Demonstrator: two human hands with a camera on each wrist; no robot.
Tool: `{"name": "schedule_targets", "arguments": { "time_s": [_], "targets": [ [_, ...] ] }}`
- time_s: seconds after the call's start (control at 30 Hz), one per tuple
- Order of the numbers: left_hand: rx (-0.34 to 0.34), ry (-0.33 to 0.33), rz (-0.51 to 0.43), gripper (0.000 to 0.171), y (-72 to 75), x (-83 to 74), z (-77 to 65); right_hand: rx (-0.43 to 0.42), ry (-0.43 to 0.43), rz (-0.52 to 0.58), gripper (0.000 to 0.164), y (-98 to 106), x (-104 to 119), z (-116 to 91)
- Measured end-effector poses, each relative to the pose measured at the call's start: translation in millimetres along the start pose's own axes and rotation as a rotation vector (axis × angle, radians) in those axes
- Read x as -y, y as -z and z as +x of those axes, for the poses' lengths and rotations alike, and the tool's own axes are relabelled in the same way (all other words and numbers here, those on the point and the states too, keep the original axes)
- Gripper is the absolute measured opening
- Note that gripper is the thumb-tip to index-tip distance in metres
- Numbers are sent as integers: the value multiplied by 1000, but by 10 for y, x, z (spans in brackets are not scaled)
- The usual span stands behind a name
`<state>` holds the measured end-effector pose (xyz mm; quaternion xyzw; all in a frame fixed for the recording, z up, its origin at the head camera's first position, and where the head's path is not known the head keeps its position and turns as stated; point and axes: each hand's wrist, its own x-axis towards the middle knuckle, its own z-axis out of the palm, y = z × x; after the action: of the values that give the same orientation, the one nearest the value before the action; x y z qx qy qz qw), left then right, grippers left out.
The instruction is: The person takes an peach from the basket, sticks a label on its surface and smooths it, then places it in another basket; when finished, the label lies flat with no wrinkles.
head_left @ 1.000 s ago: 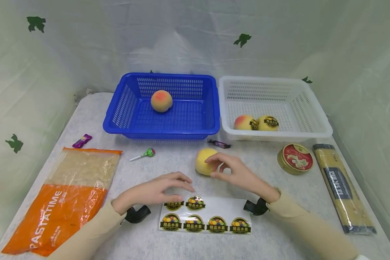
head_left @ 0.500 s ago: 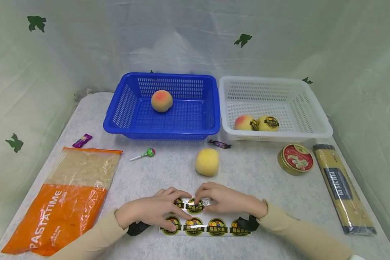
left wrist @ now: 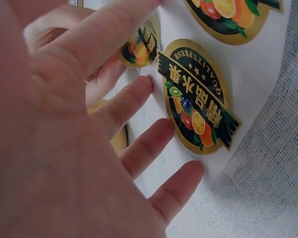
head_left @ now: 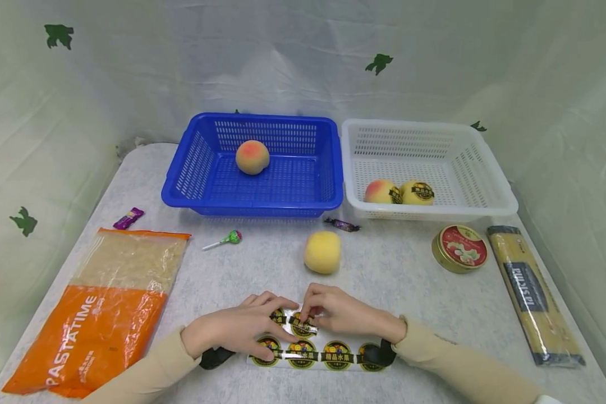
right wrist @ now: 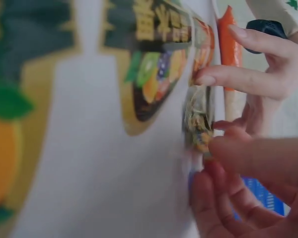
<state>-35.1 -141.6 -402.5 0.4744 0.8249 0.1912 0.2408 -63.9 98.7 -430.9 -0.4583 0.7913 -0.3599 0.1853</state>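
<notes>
A white sheet of round black-and-gold fruit stickers (head_left: 328, 335) lies on the table before me. My left hand (head_left: 239, 326) rests on its left part with spread fingers; the left wrist view shows fingertips (left wrist: 188, 173) along the sheet's edge beside a sticker. At the upper row, my right hand (head_left: 345, 311) pinches the edge of a sticker (head_left: 304, 329) between thumb and bent fingers. That sticker (right wrist: 198, 116) looks partly raised and creased in the right wrist view. A yellow peach (head_left: 322, 252) without a visible sticker sits just beyond the hands.
At the back stand a blue basket (head_left: 252, 205) with one peach and a white basket (head_left: 434, 210) with two stickered peaches. Pasta bags (head_left: 101, 314) (head_left: 530, 297) lie at both sides. A round tin (head_left: 460, 248), a lollipop (head_left: 224, 239) and wrapped candies (head_left: 341, 225) (head_left: 128, 218) lie between.
My right hand has left the yellow peach and come down to the sticker sheet, where it now pinches a sticker's edge. My left hand has settled onto the sheet.
</notes>
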Motion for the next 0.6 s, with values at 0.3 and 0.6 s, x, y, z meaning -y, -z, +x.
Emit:
{"name": "schedule_targets", "arguments": {
  "time_s": [0.3,0.6],
  "targets": [
    [-2,15,-89,34,71,24,53,-219,42,93,21,322,7,34],
    [-404,-25,-149,28,433,136,316,-454,-35,23,16,772,-139,145]
  ]
}}
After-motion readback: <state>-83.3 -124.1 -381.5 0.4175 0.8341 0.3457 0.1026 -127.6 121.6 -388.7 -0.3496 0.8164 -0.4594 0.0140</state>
